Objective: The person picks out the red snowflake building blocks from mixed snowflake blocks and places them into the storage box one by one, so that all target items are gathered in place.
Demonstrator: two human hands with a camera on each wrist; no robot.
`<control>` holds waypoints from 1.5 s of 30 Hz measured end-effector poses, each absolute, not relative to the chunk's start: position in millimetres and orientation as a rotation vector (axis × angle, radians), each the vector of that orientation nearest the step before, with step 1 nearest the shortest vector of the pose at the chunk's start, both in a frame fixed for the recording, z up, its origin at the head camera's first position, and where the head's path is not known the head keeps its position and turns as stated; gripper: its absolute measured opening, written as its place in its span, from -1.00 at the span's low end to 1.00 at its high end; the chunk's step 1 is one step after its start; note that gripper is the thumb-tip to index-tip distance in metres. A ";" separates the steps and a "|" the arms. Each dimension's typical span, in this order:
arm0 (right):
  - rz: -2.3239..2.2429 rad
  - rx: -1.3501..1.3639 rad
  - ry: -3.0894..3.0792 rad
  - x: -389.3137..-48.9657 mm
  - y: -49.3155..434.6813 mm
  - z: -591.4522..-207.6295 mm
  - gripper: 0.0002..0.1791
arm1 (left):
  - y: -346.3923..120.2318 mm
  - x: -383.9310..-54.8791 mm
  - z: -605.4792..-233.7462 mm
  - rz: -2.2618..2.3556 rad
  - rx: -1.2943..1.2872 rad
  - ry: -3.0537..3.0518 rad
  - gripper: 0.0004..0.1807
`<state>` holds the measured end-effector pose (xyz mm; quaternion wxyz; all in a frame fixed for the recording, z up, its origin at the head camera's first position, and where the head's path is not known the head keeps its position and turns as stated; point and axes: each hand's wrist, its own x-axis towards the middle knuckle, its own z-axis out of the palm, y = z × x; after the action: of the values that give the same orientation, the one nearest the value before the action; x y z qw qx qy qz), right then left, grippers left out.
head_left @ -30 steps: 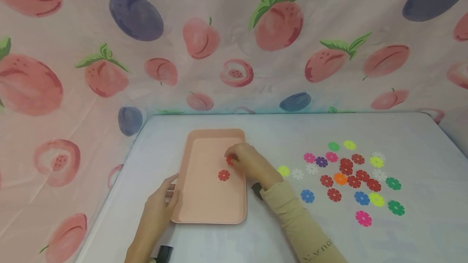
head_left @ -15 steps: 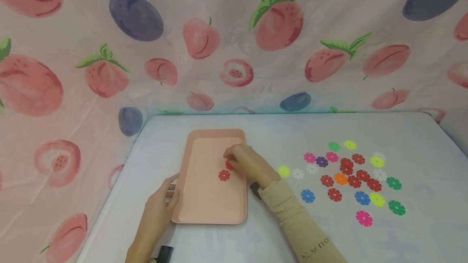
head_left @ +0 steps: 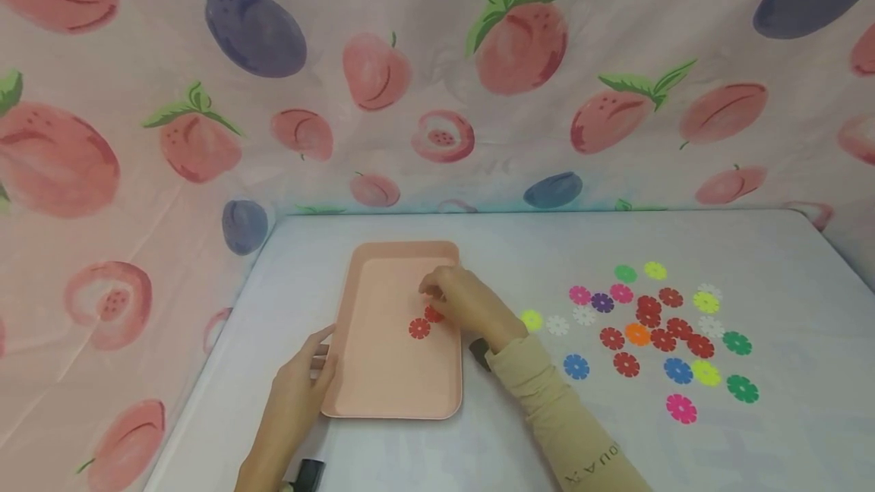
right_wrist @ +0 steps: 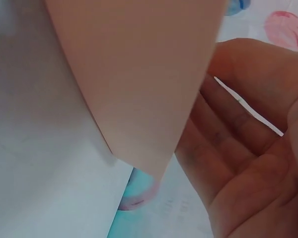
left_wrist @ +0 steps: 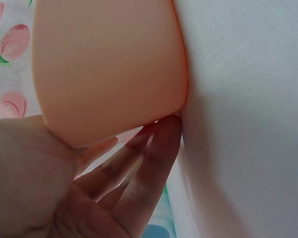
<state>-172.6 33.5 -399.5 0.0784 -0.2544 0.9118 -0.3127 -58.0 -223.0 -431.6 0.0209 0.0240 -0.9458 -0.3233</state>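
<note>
A peach-coloured rectangular tray (head_left: 383, 386) lies on the white table. My left hand (head_left: 294, 389) rests at its left side, in the head view with fingers and thumb at the rim. The left wrist view shows long fingers (left_wrist: 151, 163) reaching the tray's outer wall. My right hand (head_left: 468, 302) is over the tray's right side, fingers loosely bent. Below its fingertips a red notched plastic disc (head_left: 432, 315) lies partly hidden, close by a second red snowflake disc (head_left: 419, 328). In the right wrist view the tray's wall (right_wrist: 139, 74) covers the fingertips.
Right of the tray many notched discs lie scattered, among them a yellow disc (head_left: 531, 320), an orange disc (head_left: 638, 335), a blue disc (head_left: 576, 367) and a pink disc (head_left: 681, 408). A fruit-print cloth (head_left: 437, 59) hangs behind the table (head_left: 513, 431).
The red disc under my right hand has come down beside the other red disc and shows below the fingers. The right hand has barely shifted; the left hand stays put.
</note>
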 end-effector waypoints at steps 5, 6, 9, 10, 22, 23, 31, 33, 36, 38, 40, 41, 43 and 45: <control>-0.934 -0.714 2.722 -170.3 35.5 -396.4 -0.76 | -222.7 -58.5 -432.0 -0.991 0.069 -2.930 -0.49; -0.933 -0.707 2.723 -169.9 36.0 -395.7 -0.76 | -222.7 -58.6 -431.9 -0.991 0.066 -2.929 -0.49; -0.931 -0.705 2.742 -168.2 37.9 -393.2 -0.75 | -223.1 -58.7 -431.6 -0.999 0.061 -2.929 -0.50; -0.930 -0.709 2.750 -167.5 38.6 -392.3 -0.76 | -223.3 -58.7 -431.5 -1.003 0.062 -2.929 -0.50; -0.954 -0.663 2.749 -162.3 46.9 -384.8 -0.76 | -225.8 -57.6 -433.0 -0.999 0.052 -2.920 -0.49; -0.957 -0.673 2.750 -161.9 48.2 -384.7 -0.76 | -225.8 -57.5 -433.0 -0.998 0.050 -2.920 -0.49; -0.970 -0.616 2.748 -158.4 56.6 -383.4 -0.76 | -225.6 -57.8 -432.9 -0.991 0.033 -2.913 -0.49; -0.961 -0.572 2.751 -157.0 58.1 -382.8 -0.75 | -225.3 -58.0 -433.0 -0.991 0.037 -2.914 -0.49; -0.942 -0.552 2.767 -154.4 61.1 -381.4 -0.74 | -224.8 -58.1 -433.3 -0.996 0.044 -2.917 -0.49; -0.931 -0.554 2.778 -152.4 63.6 -380.3 -0.74 | -224.6 -58.0 -433.5 -1.001 0.048 -2.918 -0.49; -0.919 -0.569 2.791 -151.4 66.5 -379.8 -0.74 | -224.5 -57.7 -433.6 -1.005 0.048 -2.916 -0.49; -0.913 -0.568 2.793 -151.1 67.9 -379.9 -0.74 | -224.5 -57.5 -433.7 -1.007 0.048 -2.915 -0.49; -0.896 -0.591 2.810 -150.8 70.7 -380.0 -0.75 | -224.3 -57.3 -433.2 -1.012 0.050 -2.917 -0.49; -0.879 -0.611 2.821 -150.5 73.6 -380.6 -0.75 | -224.1 -57.0 -432.4 -1.017 0.050 -2.919 -0.49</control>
<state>-150.5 73.6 -380.6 0.0622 -0.2022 0.9331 -0.2908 -57.0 -224.1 -432.4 0.0250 0.0161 -0.9439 -0.3289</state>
